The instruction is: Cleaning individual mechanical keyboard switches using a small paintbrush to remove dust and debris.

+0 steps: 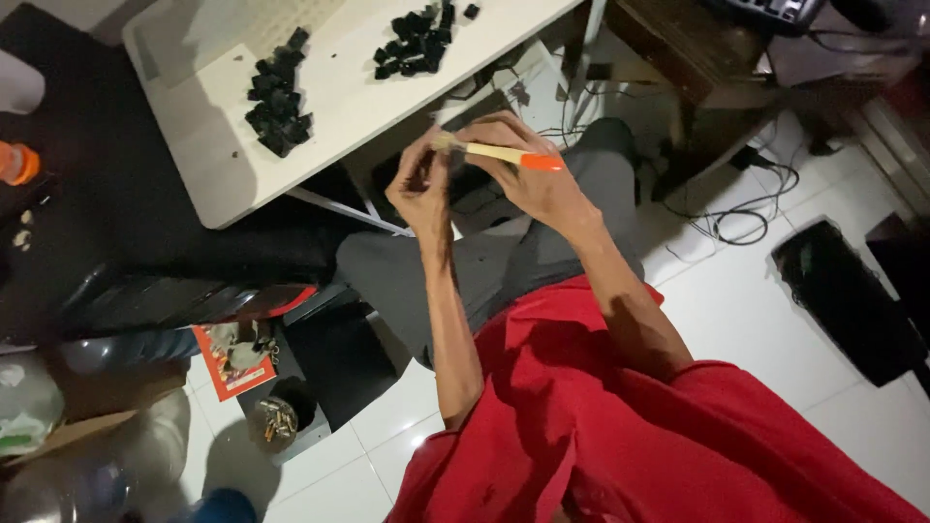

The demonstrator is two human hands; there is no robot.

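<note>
My right hand [528, 174] grips a small brush [504, 155] with a pale wooden handle and an orange end. Its bristle end points left, toward my left hand [423, 189]. That hand pinches a small dark piece [422, 174] between its fingertips, right against the bristles. Both hands are raised over my lap, just in front of the white table [339, 92]. Two heaps of small black pieces lie on the tabletop, one [279, 92] at the left, one [417, 44] further back.
A dark seat or case [145, 242] stands left of the table. A black bin [848, 295] and loose cables [746, 213] lie on the white tiled floor at right. Bottles, a box and a small tin of bits [274, 421] sit at lower left.
</note>
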